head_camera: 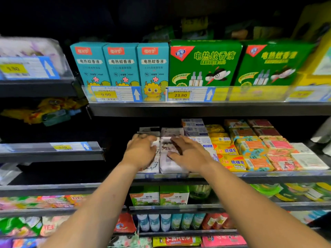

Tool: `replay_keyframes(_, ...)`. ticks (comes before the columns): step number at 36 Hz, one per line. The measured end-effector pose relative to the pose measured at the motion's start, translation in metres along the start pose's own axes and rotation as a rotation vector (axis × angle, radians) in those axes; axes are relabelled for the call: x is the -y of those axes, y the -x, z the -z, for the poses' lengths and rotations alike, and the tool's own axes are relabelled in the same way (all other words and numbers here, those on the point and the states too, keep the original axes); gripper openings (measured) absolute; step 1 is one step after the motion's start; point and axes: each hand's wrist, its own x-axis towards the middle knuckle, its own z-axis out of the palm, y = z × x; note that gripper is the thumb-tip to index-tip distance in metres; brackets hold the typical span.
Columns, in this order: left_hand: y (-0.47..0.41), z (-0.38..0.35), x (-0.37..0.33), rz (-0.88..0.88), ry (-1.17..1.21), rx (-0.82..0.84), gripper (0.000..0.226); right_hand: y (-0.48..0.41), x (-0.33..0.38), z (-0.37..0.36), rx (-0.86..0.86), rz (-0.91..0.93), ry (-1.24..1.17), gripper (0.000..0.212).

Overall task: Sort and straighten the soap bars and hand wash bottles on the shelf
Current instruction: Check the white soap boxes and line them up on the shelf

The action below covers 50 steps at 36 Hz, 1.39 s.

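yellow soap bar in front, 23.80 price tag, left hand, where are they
yellow soap bar (234, 162), head view, its printed top
23.80 price tag (180, 95), head view, the yellow price patch
left hand (141, 152), head view, back of hand

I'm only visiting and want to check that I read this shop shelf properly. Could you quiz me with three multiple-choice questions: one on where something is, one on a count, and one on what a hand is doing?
1. Where do the yellow soap bars lie?
A) at the row's left end
B) just right of the right hand
C) behind the green boxes

2. How many teal boxes stand on the shelf above?
A) two
B) five
C) three

3. What is the right hand doing?
A) resting with fingers spread on a pale soap pack
B) clenched and empty
C) holding a bottle

Answers:
1 B: they lie on that hand's right.
2 C: three matching fronts stand side by side.
3 A: its fingers lie splayed across the wrapper.
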Motion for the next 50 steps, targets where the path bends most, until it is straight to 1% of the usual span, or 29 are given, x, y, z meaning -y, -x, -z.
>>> replay_keyframes(3,-0.002,-0.002,-0.023,-0.065,-0.021,-0.008,0.038,0.002,-0.024,0.016,-0.106,0.025,0.066,0.056)
replay_keyframes(6,-0.006,-0.007,-0.051,-0.110,-0.030,0.021,0.037,0.011,-0.062,0.036,-0.114,-0.011,0.098,0.041)
replay_keyframes(11,-0.017,-0.023,-0.114,-0.206,-0.089,0.037,0.036,0.042,-0.138,0.077,-0.157,-0.092,0.142,0.045)
replay_keyframes(16,-0.027,-0.052,-0.192,-0.308,-0.042,0.070,0.041,0.081,-0.220,0.110,-0.215,-0.227,0.080,0.050)
replay_keyframes(18,-0.026,-0.064,-0.222,-0.337,-0.017,0.066,0.044,0.095,-0.254,0.122,-0.199,-0.291,0.073,0.053)
replay_keyframes(20,-0.028,-0.076,-0.248,-0.368,0.023,0.070,0.045,0.106,-0.287,0.132,-0.165,-0.326,0.068,0.067)
replay_keyframes(21,-0.030,-0.083,-0.260,-0.388,0.039,0.071,0.046,0.111,-0.301,0.137,-0.143,-0.332,0.070,0.071)
replay_keyframes(24,-0.036,-0.100,-0.295,-0.444,0.027,0.072,0.050,0.124,-0.332,0.149,-0.052,-0.334,0.121,0.056)
replay_keyframes(26,-0.038,-0.107,-0.319,-0.475,0.019,0.050,0.055,0.129,-0.352,0.155,-0.019,-0.340,0.124,0.055)
replay_keyframes(28,-0.042,-0.114,-0.343,-0.511,0.023,0.046,0.059,0.129,-0.372,0.159,0.015,-0.329,0.124,0.063)
replay_keyframes(30,-0.049,-0.123,-0.365,-0.519,0.016,0.090,0.067,0.124,-0.393,0.159,0.081,-0.308,0.156,0.076)
replay_keyframes(32,-0.054,-0.132,-0.381,-0.442,-0.024,0.171,0.079,0.120,-0.405,0.159,0.161,-0.288,0.168,0.089)
replay_keyframes(34,-0.056,-0.145,-0.392,-0.364,-0.087,0.227,0.090,0.114,-0.414,0.159,0.203,-0.263,0.166,0.096)
replay_keyframes(36,-0.056,-0.156,-0.396,-0.327,-0.160,0.228,0.097,0.105,-0.422,0.159,0.230,-0.243,0.160,0.103)
replay_keyframes(41,-0.059,-0.164,-0.392,-0.320,-0.177,0.200,0.100,0.083,-0.443,0.155,0.263,-0.242,0.167,0.130)
replay_keyframes(43,-0.060,-0.165,-0.392,-0.318,-0.176,0.185,0.099,0.081,-0.443,0.157,0.256,-0.247,0.164,0.127)
replay_keyframes(46,-0.057,-0.168,-0.392,-0.301,-0.188,0.183,0.097,0.077,-0.444,0.159,0.265,-0.212,0.239,0.119)
replay_keyframes(49,-0.056,-0.167,-0.393,-0.300,-0.187,0.170,0.095,0.071,-0.442,0.161,0.278,-0.184,0.341,0.126)
replay_keyframes(50,-0.056,-0.167,-0.392,-0.299,-0.189,0.169,0.095,0.069,-0.441,0.161,0.287,-0.193,0.359,0.126)
